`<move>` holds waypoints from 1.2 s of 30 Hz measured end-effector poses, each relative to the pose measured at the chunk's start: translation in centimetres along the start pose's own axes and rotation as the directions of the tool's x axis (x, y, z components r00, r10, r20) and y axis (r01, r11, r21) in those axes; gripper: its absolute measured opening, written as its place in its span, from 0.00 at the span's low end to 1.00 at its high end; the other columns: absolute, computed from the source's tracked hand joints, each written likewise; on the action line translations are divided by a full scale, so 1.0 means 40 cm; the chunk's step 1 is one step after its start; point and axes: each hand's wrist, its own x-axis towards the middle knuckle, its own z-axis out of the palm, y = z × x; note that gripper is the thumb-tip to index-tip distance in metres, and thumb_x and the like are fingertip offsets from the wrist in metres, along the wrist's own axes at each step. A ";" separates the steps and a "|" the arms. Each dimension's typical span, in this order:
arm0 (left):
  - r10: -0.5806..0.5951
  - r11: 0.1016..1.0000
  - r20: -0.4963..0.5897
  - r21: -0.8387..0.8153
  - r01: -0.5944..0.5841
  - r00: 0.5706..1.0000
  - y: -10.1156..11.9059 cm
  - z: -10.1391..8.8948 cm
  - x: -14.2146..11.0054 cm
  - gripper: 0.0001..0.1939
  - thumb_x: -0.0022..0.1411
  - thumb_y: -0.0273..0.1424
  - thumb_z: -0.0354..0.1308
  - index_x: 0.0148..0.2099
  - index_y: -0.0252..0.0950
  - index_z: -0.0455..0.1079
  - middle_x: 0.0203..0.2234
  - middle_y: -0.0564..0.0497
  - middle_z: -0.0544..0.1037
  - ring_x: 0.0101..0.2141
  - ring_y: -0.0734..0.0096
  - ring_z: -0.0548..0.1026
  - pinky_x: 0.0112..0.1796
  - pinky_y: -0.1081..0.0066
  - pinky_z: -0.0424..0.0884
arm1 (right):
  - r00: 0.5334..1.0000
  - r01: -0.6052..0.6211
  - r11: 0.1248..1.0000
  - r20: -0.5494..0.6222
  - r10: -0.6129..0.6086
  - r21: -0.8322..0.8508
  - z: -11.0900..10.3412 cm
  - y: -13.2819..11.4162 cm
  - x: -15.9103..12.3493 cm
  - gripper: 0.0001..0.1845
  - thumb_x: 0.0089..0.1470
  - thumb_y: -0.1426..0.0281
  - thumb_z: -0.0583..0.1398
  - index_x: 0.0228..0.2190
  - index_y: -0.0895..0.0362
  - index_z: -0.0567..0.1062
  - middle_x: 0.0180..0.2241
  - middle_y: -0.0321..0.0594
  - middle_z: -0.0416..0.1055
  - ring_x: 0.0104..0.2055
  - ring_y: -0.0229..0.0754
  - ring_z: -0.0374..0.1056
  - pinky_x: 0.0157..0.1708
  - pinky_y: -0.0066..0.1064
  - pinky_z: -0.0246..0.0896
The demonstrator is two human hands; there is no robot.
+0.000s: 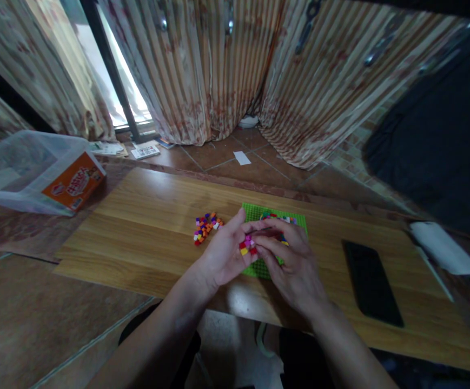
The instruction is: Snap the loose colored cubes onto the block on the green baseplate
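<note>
My left hand [227, 253] is turned palm up above the wooden table, cupped around several tiny toy bricks [248, 244] in pink, red and yellow. Over that palm, my right hand [289, 259] has its thumb and fingers pinched together at a brick, touching the pile; the fingertips partly cover it. Beneath both hands lies a green studded baseplate [303, 220], with more coloured bricks on its far part, largely hidden by my right hand. Left of my left hand, a loose heap of orange, purple, white and red bricks [207, 227] rests on the table.
A black phone [372, 282] lies on the wooden table [145, 232] to the right, with a white object [443, 247] past it. At the far left stands a clear plastic bin [27, 173] with an orange label. Curtains [186, 70] hang behind the table.
</note>
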 end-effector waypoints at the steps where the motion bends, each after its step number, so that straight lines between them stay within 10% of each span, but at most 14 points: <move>1: -0.011 1.000 0.009 -0.012 0.011 1.000 -0.002 0.000 0.001 0.27 0.70 0.45 0.43 0.49 0.28 0.73 0.37 0.39 0.79 0.34 0.69 0.76 0.37 0.72 0.70 | 1.000 -0.008 1.000 0.009 0.008 -0.001 0.003 0.001 -0.001 0.08 0.62 0.70 0.58 0.40 0.51 0.77 0.51 0.43 0.69 0.53 0.49 0.65 0.53 0.48 0.64; 20: -0.037 0.993 -0.034 -0.112 0.033 0.999 -0.015 0.004 0.005 0.22 0.70 0.42 0.48 0.43 0.28 0.74 0.30 0.47 0.75 0.27 0.77 0.72 0.30 0.77 0.69 | 0.997 -0.059 0.998 -0.054 0.060 0.010 0.016 0.012 -0.002 0.04 0.59 0.70 0.61 0.36 0.52 0.77 0.47 0.42 0.73 0.51 0.48 0.67 0.52 0.48 0.64; 27: 0.041 0.990 -0.137 0.141 -0.022 0.990 -0.022 -0.018 0.000 0.07 0.57 0.30 0.65 0.31 0.30 0.74 0.25 0.51 0.75 0.27 0.78 0.71 0.32 0.75 0.66 | 0.962 -0.180 0.968 -0.175 0.210 0.176 0.005 0.019 -0.006 0.05 0.57 0.68 0.63 0.37 0.49 0.79 0.47 0.40 0.73 0.50 0.46 0.69 0.50 0.46 0.65; 36: 0.105 0.946 -0.077 0.315 -0.076 0.991 -0.017 -0.019 0.002 0.13 0.50 0.37 0.70 0.28 0.31 0.73 0.21 0.56 0.69 0.21 0.84 0.60 0.23 0.77 0.52 | 0.950 -0.234 0.948 -0.158 0.271 0.215 0.006 0.016 -0.006 0.06 0.58 0.66 0.63 0.38 0.48 0.80 0.47 0.41 0.72 0.51 0.46 0.69 0.50 0.45 0.66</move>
